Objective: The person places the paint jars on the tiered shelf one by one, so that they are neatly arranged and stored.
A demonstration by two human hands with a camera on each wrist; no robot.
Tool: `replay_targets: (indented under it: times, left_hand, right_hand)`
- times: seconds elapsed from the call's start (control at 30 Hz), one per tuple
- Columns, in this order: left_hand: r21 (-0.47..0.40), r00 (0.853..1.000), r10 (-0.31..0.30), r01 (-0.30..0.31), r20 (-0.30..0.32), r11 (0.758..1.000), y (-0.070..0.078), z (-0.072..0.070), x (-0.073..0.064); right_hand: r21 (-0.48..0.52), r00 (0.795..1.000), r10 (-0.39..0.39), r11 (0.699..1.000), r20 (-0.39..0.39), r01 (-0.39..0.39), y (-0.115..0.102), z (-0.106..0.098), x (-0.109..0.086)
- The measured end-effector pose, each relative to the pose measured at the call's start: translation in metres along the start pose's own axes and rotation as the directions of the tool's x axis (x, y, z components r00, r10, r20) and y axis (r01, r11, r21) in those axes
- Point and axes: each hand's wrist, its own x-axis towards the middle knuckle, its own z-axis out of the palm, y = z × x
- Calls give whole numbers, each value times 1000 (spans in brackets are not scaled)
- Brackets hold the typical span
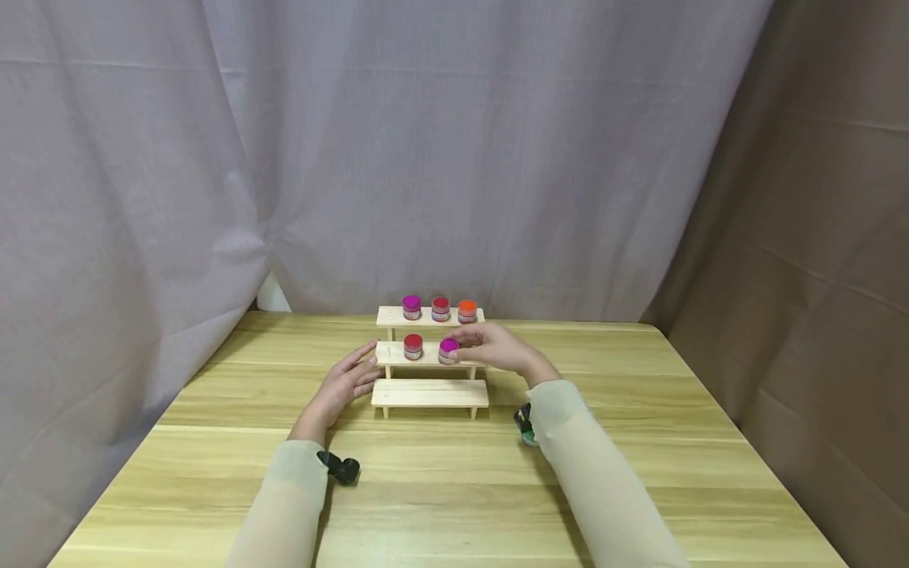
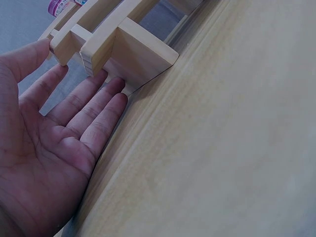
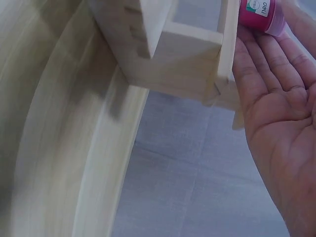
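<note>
A three-tier wooden stand (image 1: pixel 429 392) stands on the table. My right hand (image 1: pixel 500 351) pinches a small magenta-lidded jar (image 1: pixel 447 352) between thumb and fingers at the right part of the middle tier. In the right wrist view that jar (image 3: pixel 257 14) has a white and green label; whether it rests fully on the board cannot be told. Beside it, to the left, sits a red-lidded jar (image 1: pixel 413 347). My left hand (image 1: pixel 348 385), fingers extended, touches the stand's left side; its fingertips meet the board ends in the left wrist view.
Along the top tier are a magenta jar (image 1: pixel 412 308), a red jar (image 1: pixel 440 309) and an orange jar (image 1: pixel 467 312). The wood-grain table (image 1: pixel 440 505) stretches around the stand. Grey curtains (image 1: pixel 454 158) hang behind it and at both sides.
</note>
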Motion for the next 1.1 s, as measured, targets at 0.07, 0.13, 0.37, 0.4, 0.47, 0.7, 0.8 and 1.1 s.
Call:
replay_targets:
  times: [0.07,0.13,0.37,0.4,0.47,0.7,0.8,1.1]
  left_hand:
    - [-4,1000,-1,1,1,1000,0,0,0]
    - [-4,1000,-2,2,1,1000,0,0,0]
    - [-14,1000,-20,20,-10,1000,0,2,0]
    - [-19,1000,-21,21,-13,1000,0,2,0]
    - [-20,1000,-22,21,-17,1000,0,2,-1]
    - [-11,999,-24,24,-23,1000,1,1,0]
    - [-16,999,-25,25,-23,1000,0,1,0]
    - [-10,1000,-20,20,-16,1000,-1,4,0]
  right_hand:
    - [-2,1000,-1,1000,-2,1,-1,2,2]
    - [6,1000,-4,1000,-4,4,-3,4,4]
    - [12,1000,2,1000,-18,-2,-2,10,8]
    - [11,1000,5,1000,-22,-5,-1,11,8]
    - [14,1000,5,1000,-28,-5,-1,12,9]
    - [31,999,-15,999,-32,16,0,13,14]
    - [38,999,-11,999,-38,13,3,15,14]
    - [130,999,-12,991,-31,16,6,15,11]
